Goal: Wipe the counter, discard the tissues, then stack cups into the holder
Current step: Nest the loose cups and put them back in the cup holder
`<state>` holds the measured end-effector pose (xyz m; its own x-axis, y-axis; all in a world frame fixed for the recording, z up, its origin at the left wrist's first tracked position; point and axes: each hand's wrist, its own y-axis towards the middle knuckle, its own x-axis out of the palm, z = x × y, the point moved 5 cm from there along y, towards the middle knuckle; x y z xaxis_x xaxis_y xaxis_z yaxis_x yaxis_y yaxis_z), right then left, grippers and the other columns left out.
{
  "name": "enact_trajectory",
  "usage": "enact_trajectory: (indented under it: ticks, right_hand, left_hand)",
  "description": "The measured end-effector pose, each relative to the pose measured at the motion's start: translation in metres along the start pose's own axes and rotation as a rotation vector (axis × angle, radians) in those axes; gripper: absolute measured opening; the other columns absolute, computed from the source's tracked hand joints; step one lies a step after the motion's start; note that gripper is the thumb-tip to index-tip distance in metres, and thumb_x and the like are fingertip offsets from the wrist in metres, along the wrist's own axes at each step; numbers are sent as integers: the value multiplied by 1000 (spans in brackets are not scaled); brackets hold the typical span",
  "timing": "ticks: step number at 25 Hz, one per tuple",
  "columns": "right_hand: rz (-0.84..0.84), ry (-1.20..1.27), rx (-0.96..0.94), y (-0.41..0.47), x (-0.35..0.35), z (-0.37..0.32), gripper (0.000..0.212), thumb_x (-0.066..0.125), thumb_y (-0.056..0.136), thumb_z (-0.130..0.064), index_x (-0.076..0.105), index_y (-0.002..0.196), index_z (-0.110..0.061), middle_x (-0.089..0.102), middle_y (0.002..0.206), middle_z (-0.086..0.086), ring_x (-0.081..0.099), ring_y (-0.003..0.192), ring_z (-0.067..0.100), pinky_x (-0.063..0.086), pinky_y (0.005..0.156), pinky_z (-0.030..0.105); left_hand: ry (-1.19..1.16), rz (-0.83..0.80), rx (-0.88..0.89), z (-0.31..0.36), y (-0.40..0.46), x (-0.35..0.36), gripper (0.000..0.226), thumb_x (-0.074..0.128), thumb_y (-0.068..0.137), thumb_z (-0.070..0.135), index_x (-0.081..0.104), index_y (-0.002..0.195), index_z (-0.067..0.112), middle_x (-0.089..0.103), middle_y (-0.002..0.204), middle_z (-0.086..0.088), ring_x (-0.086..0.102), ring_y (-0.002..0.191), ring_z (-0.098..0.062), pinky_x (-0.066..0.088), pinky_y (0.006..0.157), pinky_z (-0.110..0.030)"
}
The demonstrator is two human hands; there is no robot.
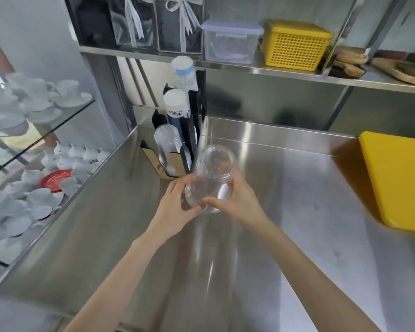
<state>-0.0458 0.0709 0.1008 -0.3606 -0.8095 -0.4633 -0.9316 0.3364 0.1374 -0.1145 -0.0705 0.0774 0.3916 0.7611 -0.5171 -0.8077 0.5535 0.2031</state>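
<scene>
A stack of clear plastic cups (pixel 211 178) is held above the steel counter (pixel 285 212), bases pointing away from me. My left hand (pixel 175 207) grips its open rim end from the left and my right hand (pixel 237 200) grips it from the right. The black cup holder (pixel 189 130) stands at the back left of the counter, just beyond the stack. It holds a clear cup stack (pixel 165 144) in its front slot, a dark blue paper cup stack (pixel 176 109) in the middle and a white-blue one (pixel 185 73) behind.
A yellow cutting board (pixel 398 180) lies at the counter's right edge. The shelf above carries a yellow basket (pixel 295 44), a clear lidded box (pixel 230 41) and black gift boxes (pixel 177 22). Glass shelves with white cups and saucers (pixel 34 104) stand to the left.
</scene>
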Motion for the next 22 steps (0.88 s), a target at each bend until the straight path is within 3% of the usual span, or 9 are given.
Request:
enact_trajectory:
  ticks: [6,9,12,15,19,22]
  right_hand:
    - [16,-23,-109,42,29,-49,61,80,61,-26,37,100,-45,48,82,-32,42,78,-31,31,65,-8]
    - [24,-8,-159,67,36,-71,72,79,63,-24,37,122,-31,49,101,-29,44,86,-23,30,71,-9]
    - [77,-9,-216,92,40,-90,77,79,64,-19,35,128,-19,44,115,-12,39,87,-28,27,71,-12]
    - [118,-52,-215,116,46,-95,79,79,63,-19,34,129,-14,30,116,-4,31,88,-15,21,74,-14]
    - [87,-30,-128,141,60,-83,79,77,64,-19,34,130,-20,31,114,-3,32,102,-1,27,83,3]
    - [93,-37,-68,153,72,-66,81,78,64,-19,32,131,-22,33,118,-5,32,102,-5,30,83,5]
  left_hand:
    - [85,73,73,-3,29,-62,66,71,73,33,38,130,25,43,128,-1,48,101,-8,37,86,-19]
    - [94,97,98,-2,53,-87,69,70,73,34,36,132,21,44,130,-5,51,103,-13,38,82,-11]
    - [90,110,148,1,79,-104,69,70,73,33,35,132,23,45,131,-6,50,114,-18,39,92,-25]
    - [89,104,165,-4,103,-115,68,70,73,32,36,131,23,45,130,-7,47,118,-19,38,96,-30]
    - [95,90,160,-24,124,-116,68,71,72,32,37,130,23,46,130,-6,43,108,-9,34,91,-21]
    - [117,73,119,-45,135,-107,66,71,72,31,39,129,22,47,130,-6,44,107,-9,32,87,-18]
